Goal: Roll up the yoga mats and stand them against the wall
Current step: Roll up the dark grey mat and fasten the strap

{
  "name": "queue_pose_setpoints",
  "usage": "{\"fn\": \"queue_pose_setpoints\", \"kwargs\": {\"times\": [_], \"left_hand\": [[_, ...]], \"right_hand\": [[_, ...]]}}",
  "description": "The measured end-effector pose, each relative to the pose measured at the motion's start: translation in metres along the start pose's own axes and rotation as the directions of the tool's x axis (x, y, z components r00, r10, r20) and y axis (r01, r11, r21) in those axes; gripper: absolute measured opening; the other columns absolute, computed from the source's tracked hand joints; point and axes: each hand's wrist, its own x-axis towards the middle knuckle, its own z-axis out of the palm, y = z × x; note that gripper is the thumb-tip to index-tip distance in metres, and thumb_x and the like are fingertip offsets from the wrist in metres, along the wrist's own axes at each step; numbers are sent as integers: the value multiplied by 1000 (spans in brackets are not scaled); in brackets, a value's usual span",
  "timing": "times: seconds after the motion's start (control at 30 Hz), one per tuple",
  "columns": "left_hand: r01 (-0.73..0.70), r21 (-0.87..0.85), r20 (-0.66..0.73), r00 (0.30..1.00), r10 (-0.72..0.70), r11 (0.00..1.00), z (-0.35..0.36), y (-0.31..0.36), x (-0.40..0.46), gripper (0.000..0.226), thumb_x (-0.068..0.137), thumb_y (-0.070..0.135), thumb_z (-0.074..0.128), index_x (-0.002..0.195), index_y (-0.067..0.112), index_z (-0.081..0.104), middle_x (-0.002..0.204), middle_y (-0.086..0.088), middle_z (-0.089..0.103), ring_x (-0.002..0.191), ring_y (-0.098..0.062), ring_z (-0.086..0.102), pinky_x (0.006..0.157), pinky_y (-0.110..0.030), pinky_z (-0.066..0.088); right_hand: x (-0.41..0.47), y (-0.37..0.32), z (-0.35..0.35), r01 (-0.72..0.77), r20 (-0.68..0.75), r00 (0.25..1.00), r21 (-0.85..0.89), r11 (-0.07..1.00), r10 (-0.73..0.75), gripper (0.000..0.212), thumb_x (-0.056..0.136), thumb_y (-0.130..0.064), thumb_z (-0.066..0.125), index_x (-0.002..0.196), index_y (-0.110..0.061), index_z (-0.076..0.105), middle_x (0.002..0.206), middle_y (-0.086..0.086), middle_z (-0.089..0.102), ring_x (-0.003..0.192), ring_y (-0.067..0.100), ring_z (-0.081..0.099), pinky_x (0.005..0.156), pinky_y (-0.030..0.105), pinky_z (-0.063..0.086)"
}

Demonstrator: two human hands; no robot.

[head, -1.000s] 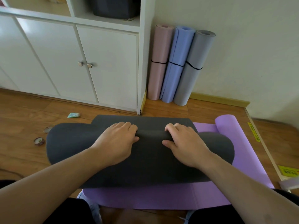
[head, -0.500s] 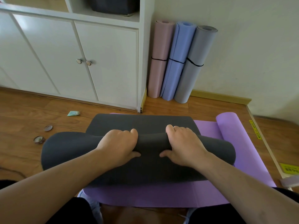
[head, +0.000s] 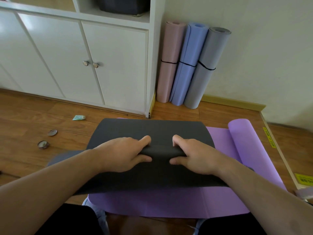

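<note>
On the wooden floor [head: 25, 150], the left hand [head: 123, 153] and right hand [head: 194, 154] grip the dark grey foam mat's [head: 152, 129] roll, lying crosswise, its unrolled length stretching ahead over a purple mat [head: 169, 204] toward the wall [head: 271, 56].
</note>
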Motion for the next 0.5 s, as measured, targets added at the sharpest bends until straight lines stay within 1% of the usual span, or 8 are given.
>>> {"fn": "queue_pose_setpoints", "kwargs": {"times": [0.07, 0.13, 0.2, 0.27, 0.33, 0.43, 0.5], "left_hand": [[-25, 36, -46, 999, 26, 999, 0, 3, -2, 20, 104, 59, 46, 108, 42, 35, 90, 11, 61, 80, -6, 59, 79, -33, 53], [-23, 94, -107, 994, 33, 995, 2, 4, -1, 20, 104, 60, 44, 108, 41, 40, 93, 12, 59, 82, -6, 58, 81, -36, 53], [22, 116, -165, 986, -2, 993, 3, 7, 1, 23, 103, 61, 44, 111, 40, 46, 101, 13, 55, 90, -7, 56, 83, -36, 51], [95, 90, -236, 969, -71, 991, 5, 11, 5, 28, 102, 62, 48, 117, 39, 53, 107, 14, 47, 98, -8, 51, 85, -34, 49], [157, 79, -290, 948, -128, 984, 6, 15, 9, 31, 101, 60, 51, 120, 36, 57, 106, 12, 43, 99, -9, 47, 84, -32, 48], [207, 93, -327, 930, -167, 974, 9, 18, 16, 34, 102, 56, 54, 118, 27, 60, 103, 10, 48, 94, -11, 54, 81, -31, 51], [208, 101, -329, 930, -165, 973, 11, 18, 20, 32, 104, 53, 54, 117, 24, 60, 104, 8, 54, 96, -13, 60, 82, -30, 51]], "right_hand": [[-1, 2, 0, 43, -78, 996, -13, 999, -44, 28, 96, -48, 73, 93, -36, 48, 94, -11, 59, 86, 7, 57, 77, 35, 49], [-2, 3, 1, 59, -158, 985, -62, 996, -68, 27, 95, -50, 73, 92, -34, 52, 96, -12, 54, 87, 7, 54, 74, 32, 45], [-1, 2, 2, 47, -230, 971, -91, 995, -67, 23, 94, -52, 73, 94, -35, 58, 100, -14, 51, 91, 6, 53, 73, 31, 43], [0, 0, 3, 6, -270, 962, -95, 995, -32, 18, 95, -52, 73, 99, -36, 65, 102, -15, 50, 94, 6, 51, 75, 31, 45], [2, -4, 4, -38, -310, 951, -116, 993, 0, 20, 96, -50, 73, 109, -35, 70, 101, -16, 53, 95, 6, 54, 79, 32, 49], [4, -7, 5, -57, -365, 931, -159, 986, -5, 23, 97, -44, 72, 116, -32, 67, 104, -15, 61, 98, 10, 60, 82, 34, 52], [6, -7, 6, -48, -352, 935, -213, 976, -31, 25, 100, -42, 69, 121, -31, 62, 107, -13, 64, 99, 11, 62, 84, 35, 54]]}}
